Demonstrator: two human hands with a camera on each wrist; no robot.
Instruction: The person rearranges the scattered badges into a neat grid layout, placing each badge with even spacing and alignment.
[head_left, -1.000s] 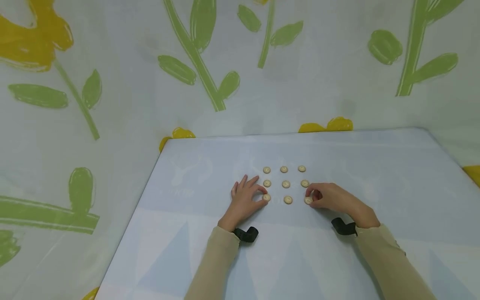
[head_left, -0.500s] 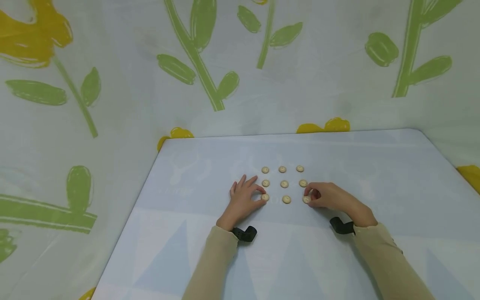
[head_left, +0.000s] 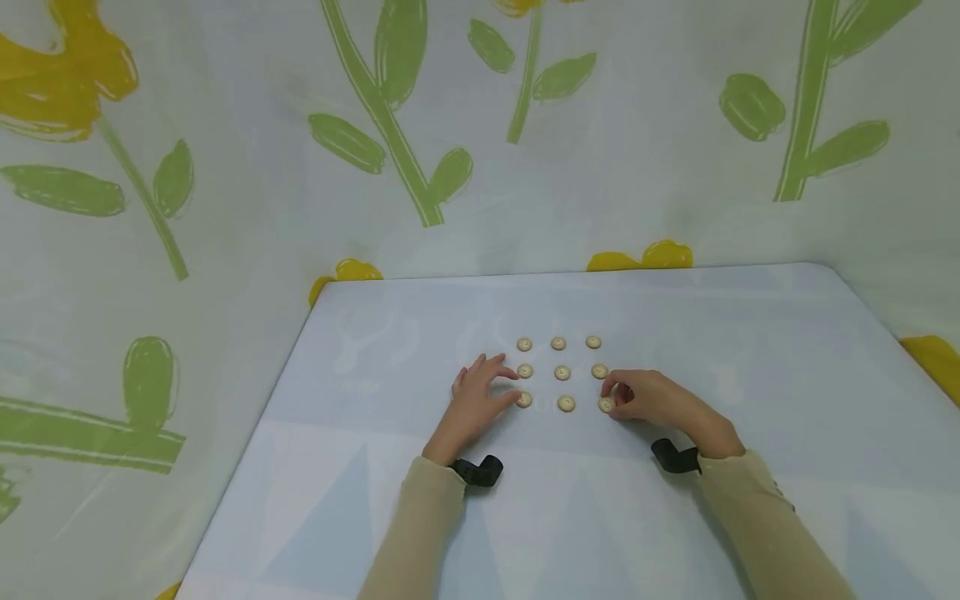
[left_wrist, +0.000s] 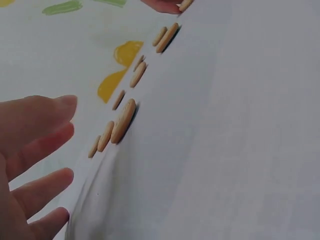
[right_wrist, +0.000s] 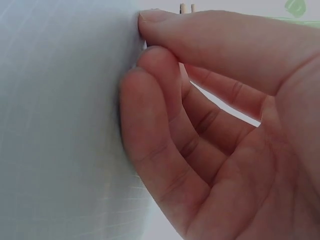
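Tan round buttons lie flat on the table in three rows of three. At the near right corner, my right hand (head_left: 663,403) pinches a button (head_left: 606,404) between thumb and fingers; in the right wrist view the curled fingers (right_wrist: 142,110) hide it. My left hand (head_left: 472,400) is spread with its thumb tip right beside the near left button (head_left: 524,400). Seen from the left wrist, the fingers stand apart from that button (left_wrist: 123,121). The near middle button (head_left: 566,403) lies between the two hands.
The pale blue-and-white table (head_left: 315,492) carries printed triangles. Behind it and to the left hangs a white backdrop (head_left: 247,208) with green stems and yellow flowers. Each wrist wears a black camera mount (head_left: 480,472), below beige sleeves.
My left hand has let go of the near left button, its fingers opening and drawing back to the left. The right hand keeps its pinch. The head view has shifted slightly.
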